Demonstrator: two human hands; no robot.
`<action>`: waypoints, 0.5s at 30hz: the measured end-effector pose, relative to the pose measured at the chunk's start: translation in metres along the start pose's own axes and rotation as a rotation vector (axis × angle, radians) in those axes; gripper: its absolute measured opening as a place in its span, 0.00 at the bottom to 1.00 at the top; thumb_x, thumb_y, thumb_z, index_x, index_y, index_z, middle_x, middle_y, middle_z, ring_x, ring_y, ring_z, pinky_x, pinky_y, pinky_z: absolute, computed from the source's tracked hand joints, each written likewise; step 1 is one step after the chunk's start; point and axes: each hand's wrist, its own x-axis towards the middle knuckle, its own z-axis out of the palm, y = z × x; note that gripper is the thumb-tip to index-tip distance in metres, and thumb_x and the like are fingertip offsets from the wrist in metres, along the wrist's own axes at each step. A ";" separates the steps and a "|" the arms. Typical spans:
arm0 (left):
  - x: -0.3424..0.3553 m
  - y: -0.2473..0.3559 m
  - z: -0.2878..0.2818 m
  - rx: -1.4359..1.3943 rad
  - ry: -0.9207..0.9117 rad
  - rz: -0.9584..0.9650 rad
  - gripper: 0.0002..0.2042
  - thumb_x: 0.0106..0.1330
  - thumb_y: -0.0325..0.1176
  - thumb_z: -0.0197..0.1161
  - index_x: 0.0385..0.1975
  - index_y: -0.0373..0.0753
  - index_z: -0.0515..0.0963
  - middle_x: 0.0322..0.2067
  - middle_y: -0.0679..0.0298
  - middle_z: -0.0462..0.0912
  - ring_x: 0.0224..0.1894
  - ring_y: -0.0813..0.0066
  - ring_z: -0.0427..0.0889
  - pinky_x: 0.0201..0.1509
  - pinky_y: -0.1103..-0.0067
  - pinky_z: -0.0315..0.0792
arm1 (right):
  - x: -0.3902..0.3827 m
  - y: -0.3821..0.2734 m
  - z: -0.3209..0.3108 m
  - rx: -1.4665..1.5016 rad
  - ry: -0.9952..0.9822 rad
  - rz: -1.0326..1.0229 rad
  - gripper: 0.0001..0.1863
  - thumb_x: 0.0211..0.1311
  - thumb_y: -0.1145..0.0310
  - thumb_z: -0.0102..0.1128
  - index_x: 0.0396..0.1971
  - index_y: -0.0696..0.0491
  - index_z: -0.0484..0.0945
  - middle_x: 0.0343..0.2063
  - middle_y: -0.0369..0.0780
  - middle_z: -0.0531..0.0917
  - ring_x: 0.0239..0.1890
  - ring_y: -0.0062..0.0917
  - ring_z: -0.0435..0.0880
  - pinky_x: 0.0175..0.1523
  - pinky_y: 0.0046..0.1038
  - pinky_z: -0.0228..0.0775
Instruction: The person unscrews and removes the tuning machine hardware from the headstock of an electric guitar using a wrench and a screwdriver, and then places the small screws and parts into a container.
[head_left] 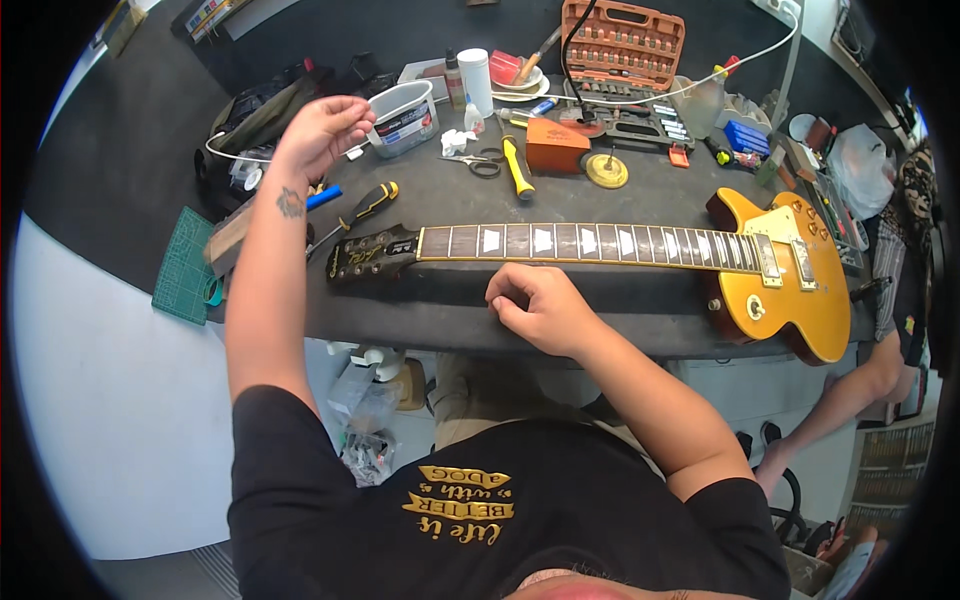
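A gold-topped electric guitar (740,290) lies face up across the bench, its headstock (372,256) to the left and no strings visible along the fretboard (590,243). My left hand (322,135) is raised beside a clear plastic tub (402,122), fingertips pinched together near its rim; whatever they hold, if anything, is too small to make out. Just in front of the guitar neck is my right hand (545,308), loosely curled with the thumb against the index finger. The inside of that grip is hidden.
Behind the neck lie a yellow-handled tool (517,168), scissors (484,162), an orange box (558,146) and a round yellow tin (607,171). An open socket set (625,45) stands farther back. A screwdriver (370,204) and green cutting mat (182,268) are left. Another person's leg (840,405) shows right.
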 end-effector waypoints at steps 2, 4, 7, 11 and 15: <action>-0.011 -0.027 0.004 -0.122 0.061 -0.041 0.11 0.82 0.27 0.62 0.54 0.24 0.80 0.44 0.56 0.89 0.42 0.77 0.90 0.50 0.83 0.89 | 0.001 0.002 0.000 -0.029 0.008 -0.060 0.07 0.67 0.71 0.66 0.40 0.59 0.84 0.32 0.45 0.89 0.34 0.33 0.87 0.42 0.35 0.78; -0.021 -0.041 0.005 -0.131 0.100 -0.133 0.11 0.81 0.27 0.63 0.53 0.24 0.81 0.43 0.56 0.90 0.42 0.76 0.91 0.50 0.83 0.89 | 0.002 0.000 0.001 -0.023 0.000 -0.063 0.07 0.67 0.71 0.66 0.40 0.59 0.84 0.32 0.45 0.89 0.35 0.33 0.88 0.43 0.35 0.79; -0.022 -0.042 0.015 0.072 0.157 -0.223 0.11 0.80 0.28 0.65 0.51 0.25 0.82 0.42 0.57 0.90 0.38 0.77 0.91 0.49 0.82 0.90 | 0.002 -0.001 -0.002 -0.049 -0.001 -0.077 0.08 0.67 0.71 0.66 0.40 0.59 0.84 0.32 0.45 0.89 0.35 0.34 0.88 0.44 0.36 0.79; -0.008 -0.023 0.018 0.499 0.216 -0.072 0.08 0.78 0.27 0.67 0.46 0.27 0.84 0.35 0.61 0.89 0.31 0.79 0.88 0.37 0.81 0.84 | 0.000 0.001 0.001 -0.019 -0.014 -0.044 0.08 0.67 0.71 0.66 0.41 0.59 0.83 0.33 0.45 0.89 0.36 0.32 0.88 0.45 0.35 0.79; 0.046 0.008 -0.012 0.903 0.331 0.244 0.07 0.77 0.30 0.69 0.44 0.32 0.88 0.31 0.60 0.91 0.30 0.77 0.90 0.36 0.77 0.83 | 0.003 0.002 0.003 0.027 -0.022 -0.027 0.08 0.67 0.71 0.66 0.41 0.59 0.83 0.33 0.45 0.89 0.36 0.31 0.88 0.45 0.35 0.79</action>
